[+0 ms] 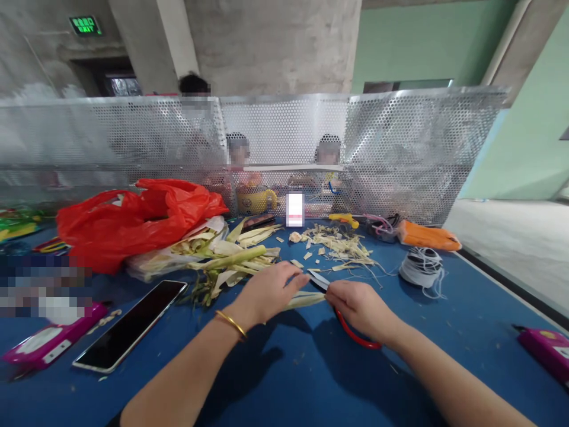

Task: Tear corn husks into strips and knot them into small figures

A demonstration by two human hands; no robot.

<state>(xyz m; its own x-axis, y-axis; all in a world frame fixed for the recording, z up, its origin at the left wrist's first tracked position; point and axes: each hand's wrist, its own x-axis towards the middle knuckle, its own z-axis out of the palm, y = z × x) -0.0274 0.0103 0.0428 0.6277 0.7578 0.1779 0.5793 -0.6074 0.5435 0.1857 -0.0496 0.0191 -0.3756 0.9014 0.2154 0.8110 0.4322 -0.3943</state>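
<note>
In the middle of the view, my right hand grips a pair of scissors with a red handle, its blades pointing up and left. A strip of pale dried corn husk stretches between my hands, low over the table. The husk's left end is in my left hand, whose fingers are closed and partly hidden. Just beyond my left hand lies a heap of green and pale corn husks. Cut husk scraps are scattered past the scissors.
Left of my hands lie a phone and a magenta device. A red plastic bag stands behind. White string and an orange packet are at the right on the blue table. A perforated metal screen runs along the back.
</note>
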